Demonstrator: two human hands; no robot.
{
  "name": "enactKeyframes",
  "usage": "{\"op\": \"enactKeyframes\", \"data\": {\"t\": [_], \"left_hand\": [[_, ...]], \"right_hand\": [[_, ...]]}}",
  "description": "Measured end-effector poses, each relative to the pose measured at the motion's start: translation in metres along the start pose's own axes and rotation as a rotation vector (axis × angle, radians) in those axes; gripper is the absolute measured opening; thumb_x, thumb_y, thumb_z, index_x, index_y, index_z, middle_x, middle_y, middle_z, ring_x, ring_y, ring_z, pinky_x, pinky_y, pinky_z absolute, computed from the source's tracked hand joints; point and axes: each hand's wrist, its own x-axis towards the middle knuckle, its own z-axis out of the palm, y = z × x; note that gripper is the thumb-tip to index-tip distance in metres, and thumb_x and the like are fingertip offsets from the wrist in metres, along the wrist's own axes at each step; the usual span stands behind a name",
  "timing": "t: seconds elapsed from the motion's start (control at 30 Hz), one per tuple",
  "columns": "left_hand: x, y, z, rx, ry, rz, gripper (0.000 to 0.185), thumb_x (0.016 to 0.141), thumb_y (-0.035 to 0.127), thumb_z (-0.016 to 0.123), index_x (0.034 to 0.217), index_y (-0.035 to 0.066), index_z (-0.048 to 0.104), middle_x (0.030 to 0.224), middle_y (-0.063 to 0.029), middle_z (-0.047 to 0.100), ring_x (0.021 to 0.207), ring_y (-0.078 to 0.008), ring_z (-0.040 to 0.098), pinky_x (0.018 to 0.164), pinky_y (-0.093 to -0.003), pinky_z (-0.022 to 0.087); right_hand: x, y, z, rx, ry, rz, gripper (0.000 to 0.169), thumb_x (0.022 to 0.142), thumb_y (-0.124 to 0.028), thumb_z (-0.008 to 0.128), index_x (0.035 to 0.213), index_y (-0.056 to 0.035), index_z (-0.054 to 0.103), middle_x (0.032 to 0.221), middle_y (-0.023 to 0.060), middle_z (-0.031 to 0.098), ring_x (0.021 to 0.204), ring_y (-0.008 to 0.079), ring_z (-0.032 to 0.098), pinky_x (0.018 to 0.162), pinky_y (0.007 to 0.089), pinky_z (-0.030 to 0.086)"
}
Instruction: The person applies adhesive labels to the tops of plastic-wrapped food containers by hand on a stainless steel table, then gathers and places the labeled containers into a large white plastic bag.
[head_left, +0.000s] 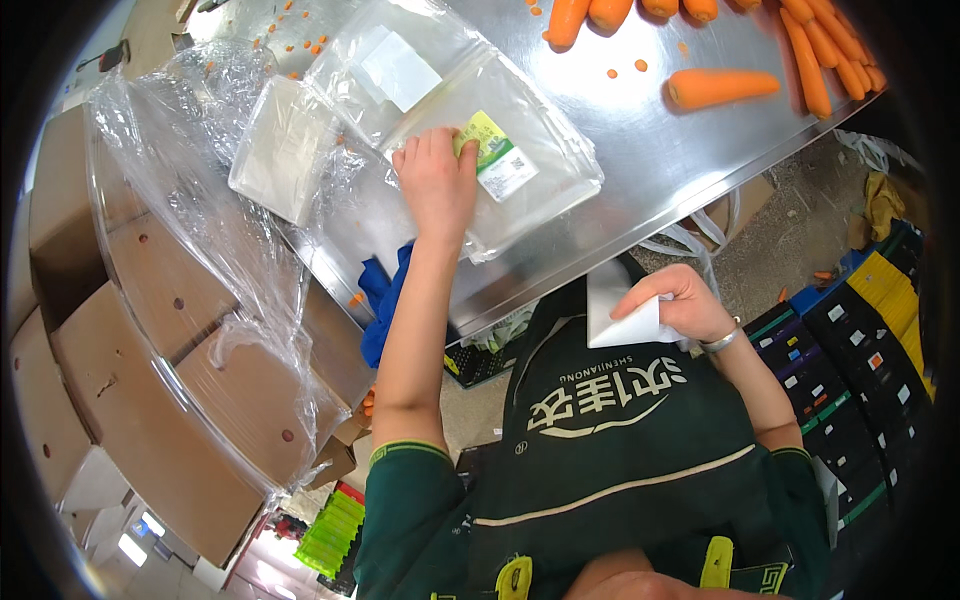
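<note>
My left hand lies on a stack of clear plastic bags on a steel table. Its thumb touches the edge of a green and white printed label stuck on the top bag; whether the fingertips grip any film is hidden. In front of the apron, below the table edge, my right hand pinches a folded sheet of white paper. Another bag area with a pale rectangular sheet lies beyond my left hand. A lone carrot rests to the right, near piled carrots.
Crumpled clear film hangs over cardboard boxes at the left. A blue cloth hangs at the table's near left corner. Black crates stand at the right. Carrot bits dot the steel table.
</note>
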Motion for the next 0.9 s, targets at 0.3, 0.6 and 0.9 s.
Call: {"op": "enactKeyframes", "data": {"t": [0.3, 0.6, 0.9], "left_hand": [[-0.039, -0.023, -0.008, -0.122, -0.405, 0.173, 0.022, 0.079, 0.011, 0.074, 0.098, 0.005, 0.066, 0.100, -0.0098, 0.062, 0.099, -0.0305, 0.054, 0.087, -0.0401, 0.044], [0.003, -0.020, -0.081, -0.554, 0.389, -0.402, 0.022, 0.094, 0.015, 0.055, 0.112, 0.007, 0.066, 0.102, -0.0107, 0.065, 0.098, -0.0195, 0.061, 0.085, -0.0351, 0.050], [-0.013, 0.056, -0.051, -0.751, -0.164, -0.534, 0.014, 0.089, 0.014, 0.068, 0.085, 0.000, 0.069, 0.080, -0.0081, 0.064, 0.083, -0.0172, 0.060, 0.078, -0.0269, 0.047]], "right_hand": [[0.018, -0.052, 0.014, -1.314, 0.063, -0.662, 0.033, 0.065, -0.007, 0.072, 0.098, -0.0125, 0.074, 0.078, 0.0026, 0.054, 0.074, 0.0221, 0.058, 0.063, 0.0336, 0.047], [0.040, -0.034, 0.011, -1.118, 0.266, -0.604, 0.014, 0.070, 0.000, 0.065, 0.084, -0.0044, 0.065, 0.078, 0.0068, 0.060, 0.075, 0.0261, 0.060, 0.068, 0.0322, 0.049], [0.017, 0.011, -0.022, -0.523, 0.245, 0.329, 0.033, 0.094, -0.033, 0.063, 0.087, -0.0034, 0.076, 0.066, 0.0052, 0.070, 0.060, 0.0114, 0.063, 0.061, 0.0289, 0.049]]}}
